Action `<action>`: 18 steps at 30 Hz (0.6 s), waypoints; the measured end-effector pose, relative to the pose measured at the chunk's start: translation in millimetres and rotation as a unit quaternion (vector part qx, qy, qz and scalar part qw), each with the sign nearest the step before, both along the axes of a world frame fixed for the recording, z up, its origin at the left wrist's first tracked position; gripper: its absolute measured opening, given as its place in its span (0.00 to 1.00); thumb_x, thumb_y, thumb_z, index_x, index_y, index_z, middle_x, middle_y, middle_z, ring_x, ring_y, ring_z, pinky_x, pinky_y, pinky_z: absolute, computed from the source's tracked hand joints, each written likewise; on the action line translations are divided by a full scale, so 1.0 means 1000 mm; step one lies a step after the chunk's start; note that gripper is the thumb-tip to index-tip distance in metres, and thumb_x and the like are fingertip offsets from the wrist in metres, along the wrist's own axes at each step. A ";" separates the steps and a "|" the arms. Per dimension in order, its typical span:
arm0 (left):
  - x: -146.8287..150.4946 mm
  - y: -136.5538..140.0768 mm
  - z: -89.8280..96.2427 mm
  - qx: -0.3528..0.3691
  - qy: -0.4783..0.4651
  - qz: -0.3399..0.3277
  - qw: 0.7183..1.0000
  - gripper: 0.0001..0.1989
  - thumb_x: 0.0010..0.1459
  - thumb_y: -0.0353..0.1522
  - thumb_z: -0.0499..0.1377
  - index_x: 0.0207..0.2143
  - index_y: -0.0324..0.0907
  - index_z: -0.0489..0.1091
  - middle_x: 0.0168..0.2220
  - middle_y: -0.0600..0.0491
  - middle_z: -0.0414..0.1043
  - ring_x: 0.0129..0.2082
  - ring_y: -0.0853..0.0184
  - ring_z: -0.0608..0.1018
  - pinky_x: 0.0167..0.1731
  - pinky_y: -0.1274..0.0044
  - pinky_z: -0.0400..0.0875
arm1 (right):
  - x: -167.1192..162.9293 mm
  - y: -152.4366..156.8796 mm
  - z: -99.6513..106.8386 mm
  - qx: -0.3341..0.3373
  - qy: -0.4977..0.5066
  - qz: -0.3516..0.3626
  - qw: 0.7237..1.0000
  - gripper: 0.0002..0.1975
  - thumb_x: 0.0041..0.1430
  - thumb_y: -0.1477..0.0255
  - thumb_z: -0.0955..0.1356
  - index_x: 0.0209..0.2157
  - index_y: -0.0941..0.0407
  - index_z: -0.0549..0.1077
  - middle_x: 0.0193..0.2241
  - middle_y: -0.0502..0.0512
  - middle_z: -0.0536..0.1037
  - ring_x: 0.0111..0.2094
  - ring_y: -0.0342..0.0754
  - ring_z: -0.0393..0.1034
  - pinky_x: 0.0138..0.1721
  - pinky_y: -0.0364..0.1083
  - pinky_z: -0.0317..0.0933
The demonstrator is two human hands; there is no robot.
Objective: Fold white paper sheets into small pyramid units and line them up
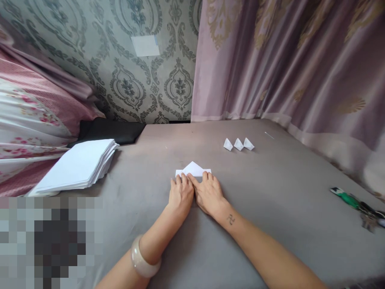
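A folded sheet of white paper [193,167] lies on the grey cloth surface straight ahead of me, with a peak pointing away and a flat strip on each side. My left hand [182,192] holds down its near left edge with bent fingers. On the near right edge, my right hand [209,189] does the same, its index finger stretched toward the left fingertips. Both hands touch each other at the middle. The paper's near edge is partly hidden under my fingers. Beyond it to the right stand three small folded paper pieces [238,144] in a row.
A thick stack of white paper [75,166] lies at the left, next to a black flat item [111,130]. Keys with a green tag [349,199] lie at the far right. Curtains [240,60] and a patterned wall [150,84] border the back. The lower left corner is blurred out.
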State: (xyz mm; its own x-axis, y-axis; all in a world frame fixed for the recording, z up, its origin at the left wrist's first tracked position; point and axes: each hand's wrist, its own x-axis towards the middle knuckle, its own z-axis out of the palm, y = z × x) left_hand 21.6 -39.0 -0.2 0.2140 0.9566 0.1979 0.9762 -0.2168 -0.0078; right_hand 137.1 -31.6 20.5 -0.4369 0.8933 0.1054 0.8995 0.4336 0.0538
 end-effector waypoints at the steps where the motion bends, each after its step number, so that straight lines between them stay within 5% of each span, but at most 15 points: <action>1: 0.001 -0.001 0.001 -0.008 0.002 0.006 1.000 0.20 0.58 0.22 0.45 0.51 0.30 0.65 0.50 0.28 0.66 0.48 0.47 0.71 0.43 0.58 0.66 | 0.001 0.000 0.000 -0.004 0.002 -0.003 1.000 0.24 0.60 0.71 0.60 0.59 0.47 0.60 0.41 0.68 0.69 0.41 0.58 0.62 0.38 0.53 0.55; 7: 0.002 -0.001 0.001 -0.050 0.003 0.017 0.999 0.21 0.55 0.22 0.48 0.52 0.27 0.65 0.54 0.26 0.63 0.53 0.44 0.68 0.44 0.60 0.66 | 0.008 0.004 -0.001 -0.025 0.054 -0.006 0.998 0.21 0.63 0.62 0.59 0.57 0.46 0.63 0.43 0.65 0.68 0.44 0.56 0.61 0.39 0.51 0.57; 18: -0.004 -0.001 0.008 -0.078 0.033 0.029 0.996 0.22 0.55 0.22 0.47 0.53 0.25 0.64 0.56 0.27 0.61 0.53 0.50 0.68 0.42 0.66 0.70 | 0.012 0.009 0.001 -0.039 0.059 -0.036 0.997 0.21 0.65 0.66 0.56 0.49 0.67 0.69 0.44 0.69 0.69 0.45 0.56 0.63 0.40 0.49 0.62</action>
